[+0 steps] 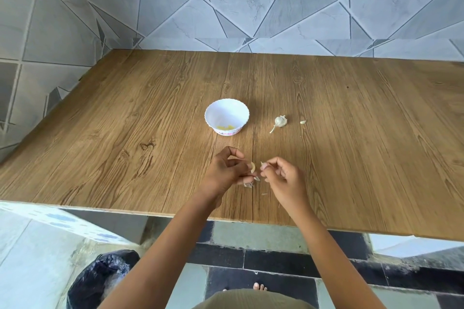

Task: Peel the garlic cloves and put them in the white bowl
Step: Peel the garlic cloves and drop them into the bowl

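One yellowish clove (253,167), lower centre, pinched by the left hand (227,173), fingers curled, right hand (283,178) nipping a skin flake (262,163) just beside it; a hard tug on clinging skin could flick it loose, short of the white bowl (227,100) mid-frame.

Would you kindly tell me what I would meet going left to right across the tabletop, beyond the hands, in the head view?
white bowl → garlic bulb → loose garlic clove
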